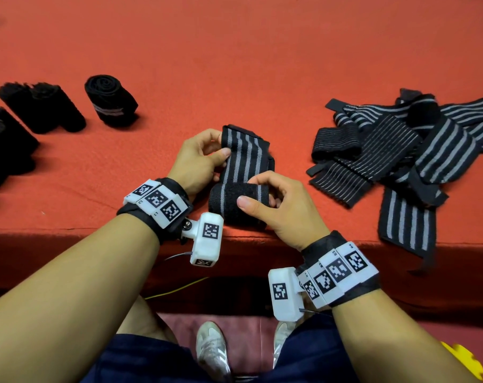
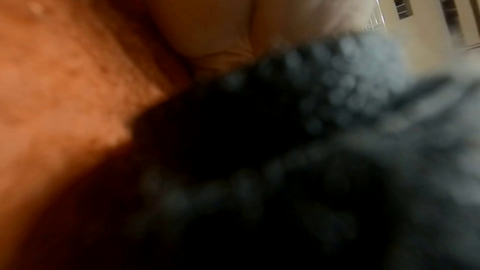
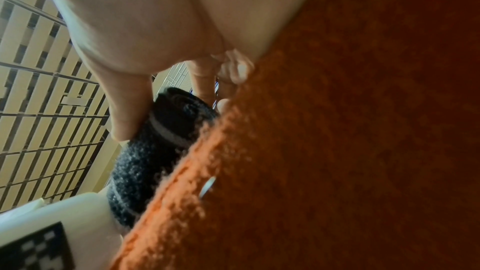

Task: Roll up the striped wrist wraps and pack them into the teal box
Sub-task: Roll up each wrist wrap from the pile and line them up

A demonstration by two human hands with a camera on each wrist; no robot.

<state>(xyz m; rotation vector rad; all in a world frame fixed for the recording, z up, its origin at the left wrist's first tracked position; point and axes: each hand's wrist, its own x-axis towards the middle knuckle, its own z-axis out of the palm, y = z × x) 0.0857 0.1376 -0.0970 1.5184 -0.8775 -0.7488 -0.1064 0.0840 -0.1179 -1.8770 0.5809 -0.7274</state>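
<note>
The place looks like a simple packing or sorting workplace, but the pictures do not tell its exact kind. The bench is wide and covered with a red-orange felt cloth that hangs over the near edge. On the left side of it, rolled black wraps stand in a row, and on the right side a pile of unrolled striped wraps lies loose; this order suggests repeated handwork. Below the near edge, thin wires run across a dark floor. In the right wrist view, a ceiling of pale slats with dark gaps and cross bars is visible, more like a hall than a home.
</note>
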